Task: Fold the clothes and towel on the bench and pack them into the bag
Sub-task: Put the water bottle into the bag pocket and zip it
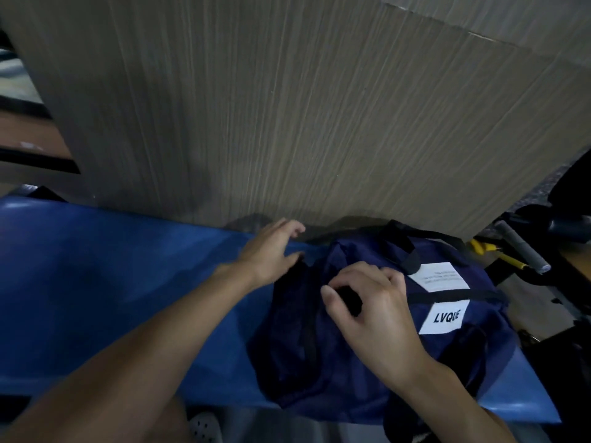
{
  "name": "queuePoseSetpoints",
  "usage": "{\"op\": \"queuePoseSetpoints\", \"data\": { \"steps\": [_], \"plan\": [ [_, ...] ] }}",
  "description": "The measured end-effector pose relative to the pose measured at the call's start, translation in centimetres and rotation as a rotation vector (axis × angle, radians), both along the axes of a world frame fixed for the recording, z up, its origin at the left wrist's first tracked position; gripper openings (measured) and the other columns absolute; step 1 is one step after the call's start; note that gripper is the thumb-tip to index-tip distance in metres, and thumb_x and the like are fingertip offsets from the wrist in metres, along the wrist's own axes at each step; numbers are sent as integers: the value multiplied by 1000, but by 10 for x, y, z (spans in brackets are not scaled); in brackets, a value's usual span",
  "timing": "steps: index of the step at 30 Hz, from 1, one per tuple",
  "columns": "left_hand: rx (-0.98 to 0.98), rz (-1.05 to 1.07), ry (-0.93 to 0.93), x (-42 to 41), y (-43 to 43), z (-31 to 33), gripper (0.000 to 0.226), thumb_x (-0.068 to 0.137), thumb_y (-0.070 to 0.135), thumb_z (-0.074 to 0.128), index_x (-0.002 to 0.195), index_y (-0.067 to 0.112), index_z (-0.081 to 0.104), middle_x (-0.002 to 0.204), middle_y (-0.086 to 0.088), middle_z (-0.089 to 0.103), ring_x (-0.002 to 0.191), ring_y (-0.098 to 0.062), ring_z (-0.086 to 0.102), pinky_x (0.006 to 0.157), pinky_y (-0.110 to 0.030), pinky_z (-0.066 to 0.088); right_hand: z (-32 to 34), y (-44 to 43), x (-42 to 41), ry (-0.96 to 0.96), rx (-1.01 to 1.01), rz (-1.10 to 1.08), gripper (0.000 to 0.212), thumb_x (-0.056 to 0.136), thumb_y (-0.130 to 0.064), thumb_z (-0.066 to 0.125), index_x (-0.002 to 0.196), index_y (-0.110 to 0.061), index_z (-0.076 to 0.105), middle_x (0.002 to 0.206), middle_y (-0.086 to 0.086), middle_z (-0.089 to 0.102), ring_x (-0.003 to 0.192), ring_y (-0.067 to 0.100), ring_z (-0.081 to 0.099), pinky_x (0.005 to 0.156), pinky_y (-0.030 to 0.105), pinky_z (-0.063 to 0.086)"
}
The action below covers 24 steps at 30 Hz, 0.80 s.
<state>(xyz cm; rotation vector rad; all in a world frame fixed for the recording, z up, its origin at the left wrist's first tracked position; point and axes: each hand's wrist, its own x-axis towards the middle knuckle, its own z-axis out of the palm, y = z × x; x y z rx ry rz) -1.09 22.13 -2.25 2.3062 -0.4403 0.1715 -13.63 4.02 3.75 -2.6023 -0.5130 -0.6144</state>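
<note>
Probably limp, light: take bag (473,353) by handle (409,251) at one o'clock; right hand (374,308) pinching dark tab (348,298), left hand (271,251) spread.

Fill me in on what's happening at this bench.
A person leans over the blue bench, both hands at a navy bag that lies on it. The right hand pinches a dark bit at the bag's top between thumb and fingers; which part it is, the dim picture does not show. The left hand lies open at the bag's far left edge. Whether the clothes or towel are inside cannot be seen.
</note>
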Motion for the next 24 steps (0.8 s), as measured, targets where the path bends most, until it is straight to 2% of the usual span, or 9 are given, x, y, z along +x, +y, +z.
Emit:
{"op": "queuePoseSetpoints", "data": {
  "steps": [1, 3, 5, 7, 10, 12, 16, 20, 24],
  "plan": [
    [3, -26, -97, -7, -3, 10, 28, 92, 22, 66, 119, 20, 61, 112, 3, 60, 97, -11, 52, 92, -35, 47, 3, -3, -1, -11, 4, 22, 22, 92, -41, 50, 86, -26, 66, 90, -16, 61, 87, 8, 58, 92, 36, 34],
    [-31, -100, -254, -26, -12, 34, 21, 92, 25, 59, 110, 17, 65, 105, 3, 62, 97, -15, 56, 89, -39, 48, 9, -15, -2, -49, 23, 32, 22, 94, -38, 48, 93, -25, 66, 97, -16, 61, 94, 9, 58, 93, 37, 33],
    [-38, -123, -326, -44, -23, 57, 22, 90, 30, 54, 104, 17, 66, 98, 5, 63, 94, -17, 57, 85, -38, 47, 11, -38, -3, -73, 39, 4, 22, 94, -35, 48, 99, -23, 65, 102, -14, 60, 98, 9, 57, 94, 35, 32],
    [18, -127, -372, -60, -33, 77, 28, 89, 38, 53, 109, 21, 64, 100, 9, 62, 95, -15, 54, 83, -35, 43, 12, -67, -1, -65, 46, -51, 23, 92, -33, 46, 103, -22, 64, 105, -13, 60, 101, 10, 57, 92, 31, 30],
    [230, -192, -353, -77, -51, 92, 34, 88, 54, 57, 110, 29, 63, 110, 15, 58, 106, -11, 49, 90, -36, 37, 12, -115, 3, 36, 14, -168, 35, 85, -37, 41, 109, -24, 63, 111, -12, 60, 102, 15, 59, 89, 28, 25],
    [337, -224, -321, -82, -63, 89, 38, 86, 61, 59, 109, 32, 63, 114, 17, 55, 112, -9, 45, 95, -37, 33, 9, -148, 7, 136, -22, -235, 44, 79, -36, 43, 115, -21, 63, 116, -5, 62, 109, 22, 58, 90, 30, 25],
    [432, -223, -313, -86, -80, 82, 45, 81, 67, 63, 110, 32, 63, 114, 18, 50, 114, -7, 40, 99, -36, 29, 1, -208, 17, 295, -77, -343, 62, 69, -26, 53, 130, -16, 59, 127, 5, 62, 123, 28, 54, 102, 44, 33],
    [576, -195, -324, -85, -92, 82, 40, 86, 59, 61, 114, 30, 62, 116, 16, 52, 115, -9, 40, 100, -36, 27, -12, -247, 27, 374, -136, -402, 51, 87, -20, 66, 136, -22, 53, 139, 1, 54, 133, 23, 44, 105, 42, 26],
    [589, -149, -359, -81, -92, 74, 25, 92, 49, 57, 102, 28, 68, 94, 14, 63, 99, -11, 53, 90, -32, 25, -17, -262, 40, 366, -96, -400, 47, 89, -24, 67, 134, -25, 54, 138, -3, 53, 132, 21, 42, 103, 41, 26]
  ]
}}
